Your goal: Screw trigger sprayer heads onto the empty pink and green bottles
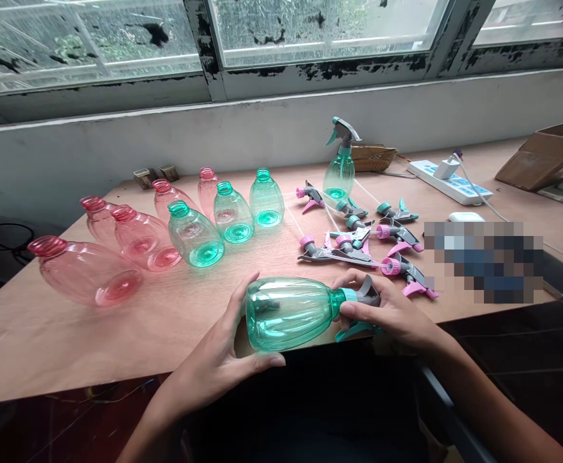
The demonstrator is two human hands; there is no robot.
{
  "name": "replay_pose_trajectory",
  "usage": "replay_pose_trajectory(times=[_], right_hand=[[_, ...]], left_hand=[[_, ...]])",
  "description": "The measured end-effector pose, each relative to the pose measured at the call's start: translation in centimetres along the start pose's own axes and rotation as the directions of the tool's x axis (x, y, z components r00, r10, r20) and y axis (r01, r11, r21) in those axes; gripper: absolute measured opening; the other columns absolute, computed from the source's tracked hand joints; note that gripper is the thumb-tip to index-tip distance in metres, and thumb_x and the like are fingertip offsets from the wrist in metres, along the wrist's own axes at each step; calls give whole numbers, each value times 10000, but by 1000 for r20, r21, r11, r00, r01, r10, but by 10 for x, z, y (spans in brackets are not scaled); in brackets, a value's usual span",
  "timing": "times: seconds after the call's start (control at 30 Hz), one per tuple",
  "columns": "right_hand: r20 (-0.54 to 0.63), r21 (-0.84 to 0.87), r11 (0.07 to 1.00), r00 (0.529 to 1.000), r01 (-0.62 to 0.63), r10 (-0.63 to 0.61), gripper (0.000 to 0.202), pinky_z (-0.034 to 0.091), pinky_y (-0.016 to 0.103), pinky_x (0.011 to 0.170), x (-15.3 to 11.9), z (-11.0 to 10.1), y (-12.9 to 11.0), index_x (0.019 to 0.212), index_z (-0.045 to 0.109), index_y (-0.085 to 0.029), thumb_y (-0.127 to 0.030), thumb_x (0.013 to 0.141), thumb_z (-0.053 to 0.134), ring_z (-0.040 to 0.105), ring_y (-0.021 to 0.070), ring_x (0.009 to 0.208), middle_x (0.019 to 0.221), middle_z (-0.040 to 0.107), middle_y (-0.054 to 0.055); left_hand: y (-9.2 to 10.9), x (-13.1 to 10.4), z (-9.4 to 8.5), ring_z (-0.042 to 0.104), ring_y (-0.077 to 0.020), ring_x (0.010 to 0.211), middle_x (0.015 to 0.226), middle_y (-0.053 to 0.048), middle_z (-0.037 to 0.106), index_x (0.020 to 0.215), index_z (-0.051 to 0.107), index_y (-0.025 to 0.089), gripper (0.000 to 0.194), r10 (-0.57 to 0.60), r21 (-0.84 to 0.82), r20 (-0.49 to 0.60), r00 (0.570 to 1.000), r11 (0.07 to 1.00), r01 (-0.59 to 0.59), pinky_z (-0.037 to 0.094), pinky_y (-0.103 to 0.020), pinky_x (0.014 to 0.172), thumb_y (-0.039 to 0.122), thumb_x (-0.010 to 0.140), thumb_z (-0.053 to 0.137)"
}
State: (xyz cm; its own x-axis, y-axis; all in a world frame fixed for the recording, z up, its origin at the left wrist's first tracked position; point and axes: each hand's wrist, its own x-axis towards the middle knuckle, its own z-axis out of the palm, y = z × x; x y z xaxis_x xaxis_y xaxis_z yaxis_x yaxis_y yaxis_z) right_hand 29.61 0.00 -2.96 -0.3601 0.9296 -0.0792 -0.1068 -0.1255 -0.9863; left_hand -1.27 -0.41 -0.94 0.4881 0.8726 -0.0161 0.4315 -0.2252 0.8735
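A clear green spray bottle (291, 315) lies on its side in the air near the table's front edge, its neck pointing right. My left hand (228, 347) cups its base, thumb below and fingers behind. At the neck, my right hand (382, 305) is closed around the grey and teal trigger sprayer (368, 292), which sits against the bottle's mouth. How far its collar is screwed on, I cannot tell. Beyond my right hand lie several loose trigger sprayers, such as a pink and grey one (409, 273) and a teal and grey one (397, 211).
Open-topped green bottles (267, 199) and pink bottles (89, 270) stand on the wooden table (204, 321) to the left. A complete green spray bottle (339, 173) stands at the back. Rightward are a power strip (450, 182), a cardboard box (542, 157), a white case (465, 217) and a blurred-out patch.
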Motion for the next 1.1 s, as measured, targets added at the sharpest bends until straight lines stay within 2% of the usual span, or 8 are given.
replay_pose_trajectory(times=[0.3, 0.53, 1.1], right_hand=[[17, 20, 1000, 1000, 1, -1, 321, 625, 212, 733, -1, 0, -1, 1105, 654, -208, -361, 893, 840, 755, 130, 760, 807, 775, -19], [5, 15, 1000, 1000, 7, -7, 325, 637, 262, 720, 0, 1, -2, 1098, 653, -198, -359, 886, 840, 755, 163, 738, 776, 763, -7], [-1, -6, 1000, 1000, 10, -10, 343, 638, 246, 729, 0, 0, -2, 1106, 653, -202, -375, 880, 845, 734, 142, 731, 779, 764, -15]], left_hand=[[-1, 1, 0, 369, -329, 1548, 1712, -6, 297, 1613, 126, 504, 999, 3, -16, 11, 1000, 1000, -3, 293, -518, 1292, 437, 881, 803], [2, 1, 1, 395, -362, 1528, 1702, -61, 326, 1633, 143, 435, 1012, 7, -20, -8, 1000, 1000, -7, 314, -535, 1281, 416, 875, 812], [3, 0, 0, 326, -340, 1565, 1732, -28, 262, 1621, 103, 473, 992, -4, -3, 18, 1000, 1000, 4, 297, -511, 1290, 437, 901, 784]])
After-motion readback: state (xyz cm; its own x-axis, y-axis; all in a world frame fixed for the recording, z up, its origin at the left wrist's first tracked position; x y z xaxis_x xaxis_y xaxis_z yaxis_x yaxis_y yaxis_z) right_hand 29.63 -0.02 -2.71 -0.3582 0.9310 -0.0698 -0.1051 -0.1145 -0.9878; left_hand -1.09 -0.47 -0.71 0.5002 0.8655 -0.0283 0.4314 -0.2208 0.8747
